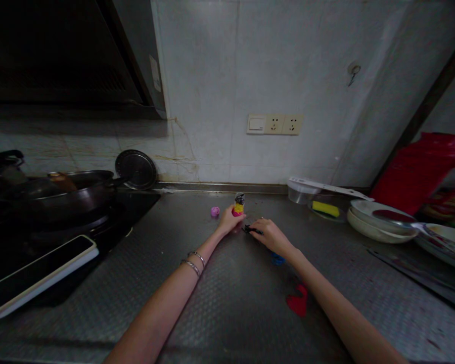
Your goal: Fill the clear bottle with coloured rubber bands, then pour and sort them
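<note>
My left hand (pixel 231 221) is closed around a small upright container (pixel 239 204). It shows bands of pink and yellow with a dark, shiny top part. To its right, my right hand (pixel 267 233) pinches a small black, strand-like thing (pixel 253 230) just above the counter; its exact kind is unclear. A small round pink-purple piece (pixel 215 211) lies left of my left hand. Beneath my right wrist is a blue, tangled-looking thing (pixel 277 259), partly hidden by the arm. Nearer me, a flat red piece (pixel 298 301) lies beside my right forearm.
The metal counter (pixel 220 313) meets a tiled wall. At left are a stove with a pan (pixel 72 192) and a long white-edged device (pixel 45 275). At right stand a white-handled plastic scoop (pixel 303 192), yellow sponge (pixel 326 209), stacked bowls (pixel 375 230) and a red thermos (pixel 413 177).
</note>
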`<state>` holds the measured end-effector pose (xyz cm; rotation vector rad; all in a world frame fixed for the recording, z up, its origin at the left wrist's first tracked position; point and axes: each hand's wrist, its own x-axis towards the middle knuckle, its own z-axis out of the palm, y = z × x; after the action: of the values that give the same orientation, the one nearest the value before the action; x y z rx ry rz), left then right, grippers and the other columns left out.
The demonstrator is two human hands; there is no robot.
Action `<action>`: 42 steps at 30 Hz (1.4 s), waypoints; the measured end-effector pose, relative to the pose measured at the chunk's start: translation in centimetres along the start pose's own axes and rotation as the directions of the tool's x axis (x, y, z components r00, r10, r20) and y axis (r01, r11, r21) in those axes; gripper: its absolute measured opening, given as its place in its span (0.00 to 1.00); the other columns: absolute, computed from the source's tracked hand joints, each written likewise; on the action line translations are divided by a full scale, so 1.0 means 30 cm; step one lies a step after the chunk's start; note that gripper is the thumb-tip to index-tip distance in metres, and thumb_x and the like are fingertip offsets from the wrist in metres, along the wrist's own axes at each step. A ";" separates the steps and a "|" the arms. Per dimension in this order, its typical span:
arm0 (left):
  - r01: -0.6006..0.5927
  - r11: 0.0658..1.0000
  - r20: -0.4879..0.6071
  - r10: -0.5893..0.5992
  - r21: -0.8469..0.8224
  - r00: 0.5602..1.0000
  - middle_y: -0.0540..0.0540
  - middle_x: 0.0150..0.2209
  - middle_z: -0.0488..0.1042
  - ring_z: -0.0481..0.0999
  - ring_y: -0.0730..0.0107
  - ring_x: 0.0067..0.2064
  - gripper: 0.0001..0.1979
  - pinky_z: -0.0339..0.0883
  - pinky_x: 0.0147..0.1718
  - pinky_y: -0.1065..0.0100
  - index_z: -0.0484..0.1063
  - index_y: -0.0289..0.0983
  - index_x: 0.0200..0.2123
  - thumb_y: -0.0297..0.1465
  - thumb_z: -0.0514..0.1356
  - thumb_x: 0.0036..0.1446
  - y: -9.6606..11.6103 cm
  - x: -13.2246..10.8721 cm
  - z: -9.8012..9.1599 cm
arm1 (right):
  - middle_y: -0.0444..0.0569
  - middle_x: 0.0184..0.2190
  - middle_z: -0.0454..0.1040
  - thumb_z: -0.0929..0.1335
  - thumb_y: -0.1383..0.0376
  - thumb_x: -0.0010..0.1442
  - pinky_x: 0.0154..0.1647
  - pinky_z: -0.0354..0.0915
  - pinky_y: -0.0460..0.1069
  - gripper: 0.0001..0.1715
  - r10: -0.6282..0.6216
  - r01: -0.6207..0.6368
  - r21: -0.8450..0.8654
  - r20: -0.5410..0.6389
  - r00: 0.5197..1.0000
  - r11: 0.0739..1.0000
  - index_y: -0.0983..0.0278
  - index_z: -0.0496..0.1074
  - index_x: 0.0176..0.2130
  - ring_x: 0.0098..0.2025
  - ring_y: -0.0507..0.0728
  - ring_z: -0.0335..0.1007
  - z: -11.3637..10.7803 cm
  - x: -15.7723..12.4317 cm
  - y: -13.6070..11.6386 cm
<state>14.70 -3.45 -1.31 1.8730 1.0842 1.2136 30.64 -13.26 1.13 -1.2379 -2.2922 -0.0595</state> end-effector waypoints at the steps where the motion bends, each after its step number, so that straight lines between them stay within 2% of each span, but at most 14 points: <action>1: 0.003 1.000 0.003 -0.003 -0.004 1.000 0.47 0.32 0.73 0.69 0.71 0.32 0.16 0.63 0.34 0.70 0.69 0.32 0.36 0.34 0.63 0.42 0.000 0.000 0.001 | 0.51 0.37 0.75 0.63 0.63 0.58 0.44 0.61 0.53 0.12 0.000 0.000 0.015 -0.008 1.000 1.000 0.63 0.73 0.39 0.41 0.57 0.68 0.000 0.001 -0.004; 18: -0.006 1.000 0.004 0.006 -0.018 1.000 0.46 0.33 0.73 0.70 0.70 0.33 0.17 0.63 0.36 0.68 0.69 0.32 0.37 0.33 0.64 0.42 -0.012 0.006 0.004 | 0.52 0.39 0.74 0.63 0.65 0.56 0.44 0.64 0.51 0.13 0.030 -0.037 0.162 0.042 0.999 0.986 0.63 0.73 0.41 0.42 0.56 0.70 0.001 -0.014 -0.004; 26: -0.005 1.000 0.006 0.005 -0.022 1.000 0.46 0.34 0.73 0.70 0.70 0.33 0.17 0.64 0.36 0.69 0.69 0.32 0.37 0.33 0.64 0.42 -0.020 0.011 0.004 | 0.49 0.35 0.75 0.64 0.65 0.55 0.41 0.65 0.50 0.11 0.047 -0.044 0.228 -0.010 0.999 0.973 0.62 0.74 0.39 0.38 0.55 0.70 -0.013 -0.010 -0.003; 33: -0.021 1.000 0.009 0.021 -0.020 1.000 0.46 0.33 0.73 0.70 0.71 0.33 0.17 0.63 0.34 0.70 0.69 0.32 0.37 0.33 0.63 0.42 -0.013 0.008 0.000 | 0.49 0.34 0.76 0.65 0.60 0.54 0.35 0.66 0.48 0.14 0.174 -0.140 0.287 -0.099 0.980 0.948 0.63 0.74 0.39 0.34 0.54 0.71 -0.053 0.010 -0.002; 38: 0.008 1.000 0.014 -0.008 -0.019 1.000 0.46 0.32 0.73 0.69 0.71 0.31 0.18 0.62 0.31 0.71 0.69 0.31 0.38 0.34 0.63 0.42 -0.029 0.018 0.009 | 0.49 0.33 0.76 0.66 0.60 0.53 0.34 0.67 0.48 0.14 0.205 -0.137 0.339 -0.173 0.963 0.931 0.63 0.75 0.38 0.33 0.54 0.71 -0.105 0.049 0.006; 42: -0.016 1.000 0.022 0.017 -0.021 1.000 0.46 0.32 0.73 0.69 0.71 0.32 0.18 0.62 0.31 0.71 0.69 0.32 0.38 0.34 0.62 0.43 -0.037 0.021 0.010 | 0.49 0.33 0.76 0.67 0.60 0.51 0.35 0.68 0.49 0.15 0.223 -0.124 0.372 -0.235 0.946 0.920 0.64 0.75 0.38 0.33 0.55 0.71 -0.141 0.113 0.022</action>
<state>14.79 -2.42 -2.13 1.8790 1.0427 1.2066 31.49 -11.45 6.23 -1.1581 -1.8462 0.2240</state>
